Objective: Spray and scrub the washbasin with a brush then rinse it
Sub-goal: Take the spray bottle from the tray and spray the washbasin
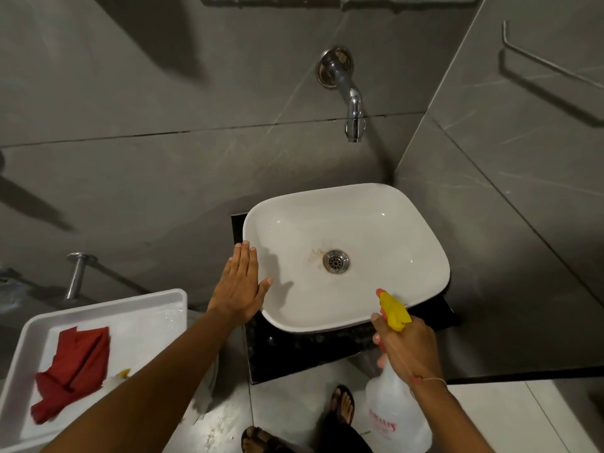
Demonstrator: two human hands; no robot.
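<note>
A white washbasin sits on a dark stone counter, with a metal drain and a brownish stain beside it. My left hand lies flat and open on the basin's left rim. My right hand grips a clear spray bottle with a yellow trigger head and an orange nozzle aimed over the basin's front rim. A chrome tap juts from the wall above the basin. No water runs. A brush end with a yellow tip peeks out beside my left forearm.
A white tray at the lower left holds a red cloth. A chrome bar stands behind it. A towel rail hangs on the right wall. My sandalled feet stand on the tiled floor.
</note>
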